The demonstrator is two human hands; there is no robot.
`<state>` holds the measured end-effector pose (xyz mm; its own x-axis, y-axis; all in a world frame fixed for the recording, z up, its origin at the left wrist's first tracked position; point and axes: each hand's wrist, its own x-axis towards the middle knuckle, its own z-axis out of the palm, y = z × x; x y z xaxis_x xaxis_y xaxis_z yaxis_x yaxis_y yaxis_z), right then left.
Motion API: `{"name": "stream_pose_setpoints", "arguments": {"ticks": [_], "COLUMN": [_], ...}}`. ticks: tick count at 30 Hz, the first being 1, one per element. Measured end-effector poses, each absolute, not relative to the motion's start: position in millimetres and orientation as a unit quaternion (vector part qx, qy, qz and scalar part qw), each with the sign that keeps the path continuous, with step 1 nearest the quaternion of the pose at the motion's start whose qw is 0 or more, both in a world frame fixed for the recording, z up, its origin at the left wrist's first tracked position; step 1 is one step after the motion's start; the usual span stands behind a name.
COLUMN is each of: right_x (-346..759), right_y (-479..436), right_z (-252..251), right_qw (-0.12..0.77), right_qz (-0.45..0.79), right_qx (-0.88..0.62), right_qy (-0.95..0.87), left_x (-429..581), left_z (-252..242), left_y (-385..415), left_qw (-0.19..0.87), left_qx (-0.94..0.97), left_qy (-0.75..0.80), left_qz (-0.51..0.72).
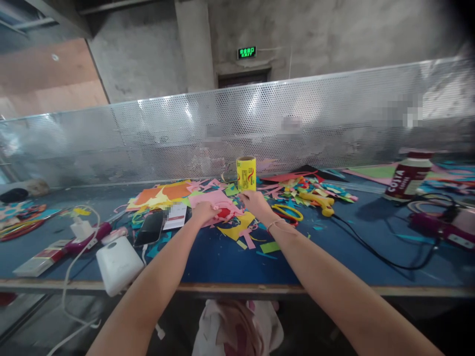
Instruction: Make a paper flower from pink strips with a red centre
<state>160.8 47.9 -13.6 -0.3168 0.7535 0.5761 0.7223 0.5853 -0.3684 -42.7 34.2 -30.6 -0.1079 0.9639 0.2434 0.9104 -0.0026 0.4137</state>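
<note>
My left hand (205, 213) is closed at the edge of a pink paper piece with a red middle (223, 213), its fingers pressed on the pink rim. To the right, my right hand (256, 204) has its fingers pinched together beside a yellow labelled roll (247, 174) that stands upright; what lies between the fingertips is too small to make out. Pink paper (210, 198) lies behind the red piece. Yellow paper scraps (237, 229) are spread just in front of my hands.
Left are a black phone (150, 229), a white power bank (119, 264) and cables. Right are yellow-handled scissors (287, 213), a yellow glue gun (322, 203) with a black cord and a dark bottle (408, 178). A perforated metal panel (166, 138) rises behind.
</note>
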Motion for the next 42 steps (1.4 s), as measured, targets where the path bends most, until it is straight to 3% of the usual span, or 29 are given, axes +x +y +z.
{"name": "stream_pose_setpoints", "arguments": {"ticks": [4, 15, 25, 38, 42], "right_x": [160.9, 160.1, 153.3, 152.0, 156.5], "right_y": [48.0, 47.0, 61.0, 43.9, 43.6], "right_z": [-13.8, -14.8, -35.9, -22.4, -20.0], "right_qw": [0.347, 0.346, 0.238, 0.090, 0.112], "right_qz": [0.031, 0.013, 0.045, -0.069, -0.071], "right_qx": [-0.459, -0.472, -0.415, -0.361, -0.381], "right_qy": [-0.817, -0.810, -0.877, -0.925, -0.915], "left_x": [-39.2, -34.4, -32.8, -36.7, -35.3], "left_z": [-34.7, -31.4, -27.4, -27.6, -26.5], "left_y": [34.3, 40.8, 36.8, 39.3, 38.5], "left_qw": [0.053, 0.077, 0.098, 0.104, 0.113], "left_qx": [0.662, 0.668, 0.612, 0.557, 0.567], "left_qy": [0.716, 0.652, 0.661, 0.669, 0.653], "left_qz": [0.218, 0.351, 0.423, 0.481, 0.489]}}
